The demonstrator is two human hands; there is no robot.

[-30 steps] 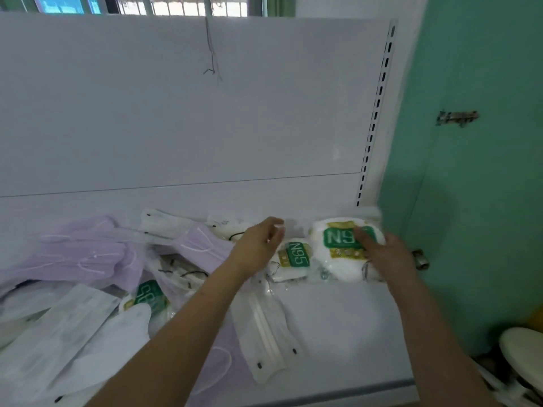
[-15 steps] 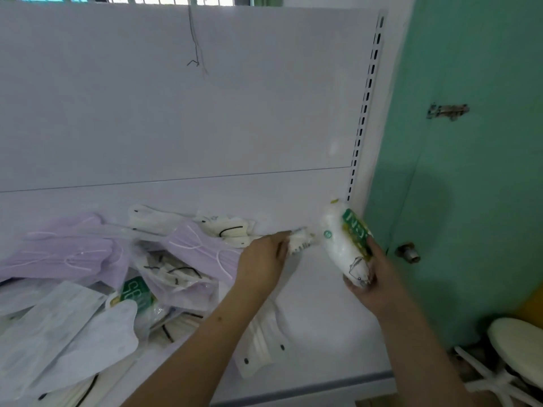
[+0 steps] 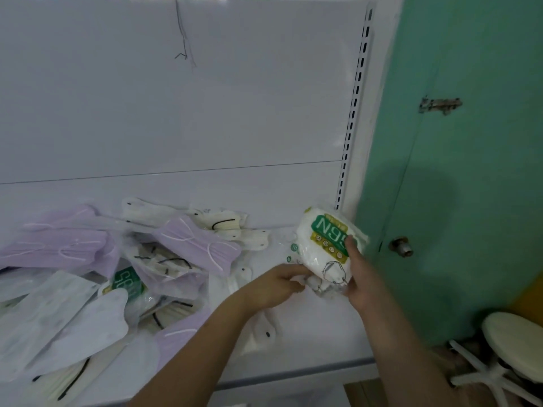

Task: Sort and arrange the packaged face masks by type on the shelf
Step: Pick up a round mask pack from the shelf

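Note:
A stack of white N95 mask packs (image 3: 324,245) with green labels is held above the right end of the white shelf (image 3: 329,327). My right hand (image 3: 360,277) grips it from the right, thumb on the label. My left hand (image 3: 276,284) pinches the stack's lower left edge. A mixed pile lies on the left: purple masks (image 3: 194,245), cream masks with black loops (image 3: 226,226), grey-white packs (image 3: 58,318) and another N95 pack (image 3: 127,282).
The shelf's white back panel and slotted upright (image 3: 352,118) stand behind. A green door (image 3: 470,171) with a knob (image 3: 401,246) is to the right. A cream stool (image 3: 514,342) stands low at the right.
My right hand lifted the N95 stack off the shelf's back corner and tilted it up. My left hand picked up a loose N95 pack and brought it to the stack's lower edge.

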